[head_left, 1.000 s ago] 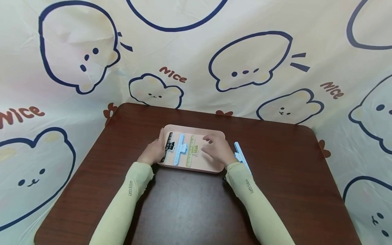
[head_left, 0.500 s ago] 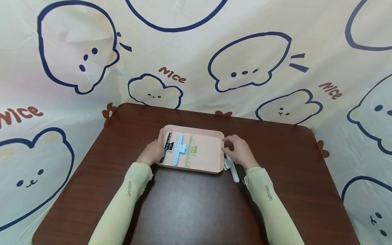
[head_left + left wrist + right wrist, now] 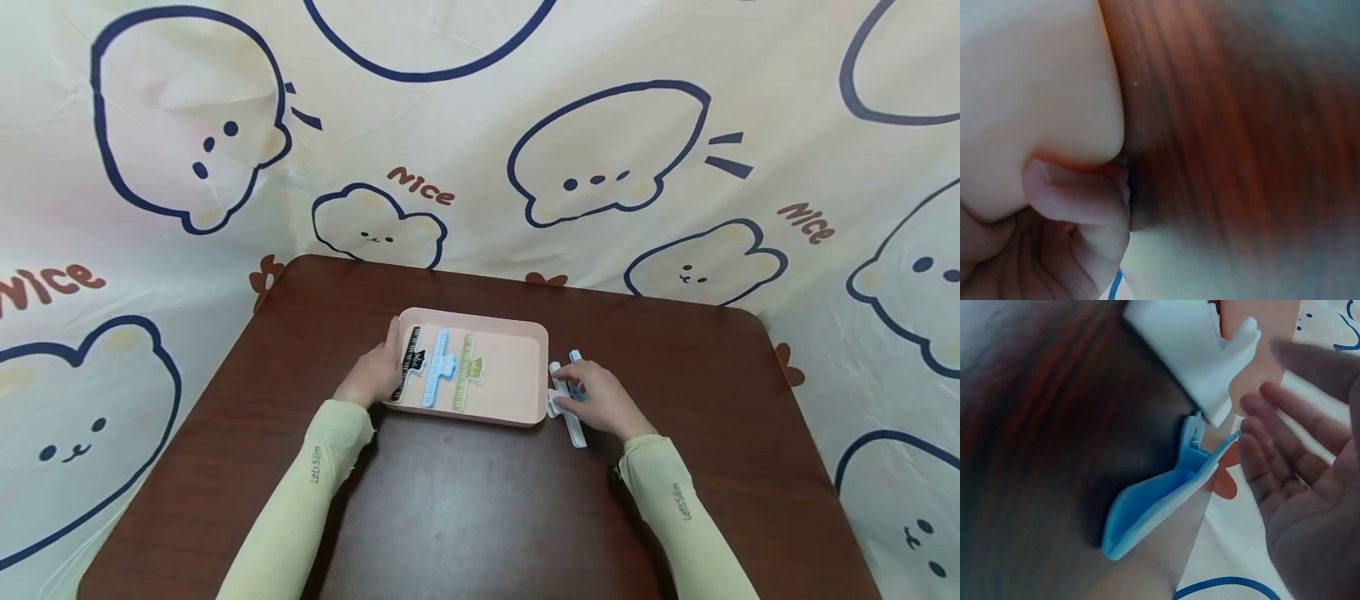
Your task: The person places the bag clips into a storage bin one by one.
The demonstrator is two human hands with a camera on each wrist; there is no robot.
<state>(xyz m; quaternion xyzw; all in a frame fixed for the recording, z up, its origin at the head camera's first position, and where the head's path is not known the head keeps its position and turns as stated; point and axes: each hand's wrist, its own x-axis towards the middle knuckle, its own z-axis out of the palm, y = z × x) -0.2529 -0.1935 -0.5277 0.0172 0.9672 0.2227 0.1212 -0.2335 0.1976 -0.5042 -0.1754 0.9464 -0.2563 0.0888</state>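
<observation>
A pink tray (image 3: 513, 410) holds a black ruler clip (image 3: 412, 358), a light blue ruler clip (image 3: 437, 368) and a green ruler clip (image 3: 469, 371), lying side by side in its left half. At its left edge, my left hand (image 3: 372, 372) grips the rim; the left wrist view has a digit bent against the corner of the tray (image 3: 1072, 81). My right hand (image 3: 602, 402) hovers over a white ruler clip (image 3: 574, 432) on the table, thumb and fingers apart. Beyond that clip, partly hidden by the hand, lies another blue ruler clip (image 3: 1160, 500).
The dark brown table (image 3: 465, 508) extends around the tray on all sides. A pale printed cloth (image 3: 480, 133) with bear drawings hangs behind and beside the table.
My right hand has left the tray's inside, crossing its right rim to the white ruler clip on the table. The left hand stays on the tray's left edge.
</observation>
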